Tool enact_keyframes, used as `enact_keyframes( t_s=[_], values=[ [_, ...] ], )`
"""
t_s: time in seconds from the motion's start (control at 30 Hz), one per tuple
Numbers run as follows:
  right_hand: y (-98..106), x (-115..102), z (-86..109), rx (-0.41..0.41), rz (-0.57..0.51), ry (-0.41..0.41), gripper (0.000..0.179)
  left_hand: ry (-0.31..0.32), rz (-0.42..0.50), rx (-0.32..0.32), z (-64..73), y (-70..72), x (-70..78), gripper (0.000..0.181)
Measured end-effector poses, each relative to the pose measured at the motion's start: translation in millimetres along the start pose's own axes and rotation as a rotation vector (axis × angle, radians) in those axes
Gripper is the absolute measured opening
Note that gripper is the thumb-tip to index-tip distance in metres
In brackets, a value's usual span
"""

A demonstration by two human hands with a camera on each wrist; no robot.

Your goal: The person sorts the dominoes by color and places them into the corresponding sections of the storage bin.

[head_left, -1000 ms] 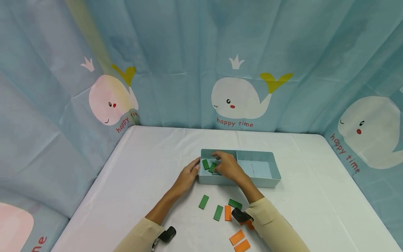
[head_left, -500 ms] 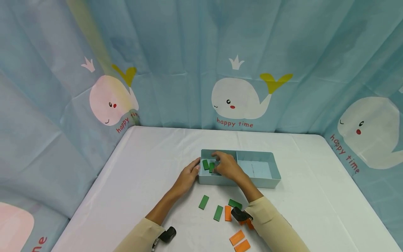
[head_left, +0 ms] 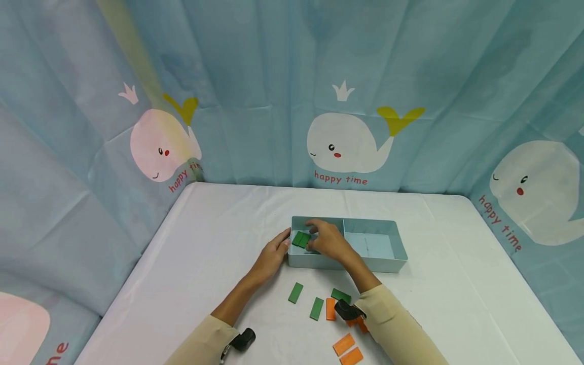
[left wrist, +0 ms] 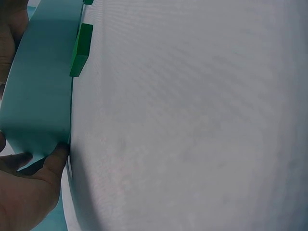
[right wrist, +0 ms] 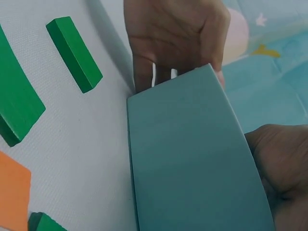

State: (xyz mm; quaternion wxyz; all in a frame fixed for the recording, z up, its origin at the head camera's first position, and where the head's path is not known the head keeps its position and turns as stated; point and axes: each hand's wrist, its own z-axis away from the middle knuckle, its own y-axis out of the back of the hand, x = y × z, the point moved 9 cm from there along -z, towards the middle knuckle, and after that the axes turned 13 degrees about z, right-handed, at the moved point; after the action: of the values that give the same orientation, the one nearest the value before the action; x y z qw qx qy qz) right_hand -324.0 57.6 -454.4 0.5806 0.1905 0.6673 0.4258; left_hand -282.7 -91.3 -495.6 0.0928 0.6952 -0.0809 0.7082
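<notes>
A pale blue-green two-compartment box [head_left: 351,261] stands on the table. My left hand [head_left: 269,258] rests against its left end, fingertips along the wall, as the right wrist view also shows. Inside the left compartment, two green blocks [head_left: 301,239] lie side by side near the left wall. My right hand [head_left: 330,239] reaches in over the front wall, thumb tip right at the nearer block and forefinger spread apart from it. The box wall hides the right fingers in the right wrist view.
In front of the box lie several green blocks [head_left: 295,293] and several orange blocks [head_left: 343,344]; the right wrist camera and sleeve partly cover some. The right compartment [head_left: 371,245] holds no blocks. A whale-print curtain [head_left: 255,142] hangs behind the white table [head_left: 205,243].
Within the left compartment, the block by my right thumb has turned and shifted left until it lies against the other green one, which has tilted. My left hand stays put.
</notes>
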Motion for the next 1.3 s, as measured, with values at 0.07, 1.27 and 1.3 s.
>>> enact_keyframes(
  t_s=[0.07, 1.27, 1.3],
  values=[
    [-1, 2, -0.1, -0.003, -0.022, 0.000, 0.059, 0.000, -0.004, 0.005, -0.6, 0.2, -0.6, 0.055],
    [38, 8, 45.4, 0.123, -0.218, 0.187, 0.054, -0.009, -0.052, 0.037, -1.8, 1.8, 1.0, 0.053],
    [39, 9, 47.5, 0.127, -0.221, 0.194, 0.053, -0.009, -0.051, 0.038, -1.7, 1.9, 1.1, 0.053]
  ],
)
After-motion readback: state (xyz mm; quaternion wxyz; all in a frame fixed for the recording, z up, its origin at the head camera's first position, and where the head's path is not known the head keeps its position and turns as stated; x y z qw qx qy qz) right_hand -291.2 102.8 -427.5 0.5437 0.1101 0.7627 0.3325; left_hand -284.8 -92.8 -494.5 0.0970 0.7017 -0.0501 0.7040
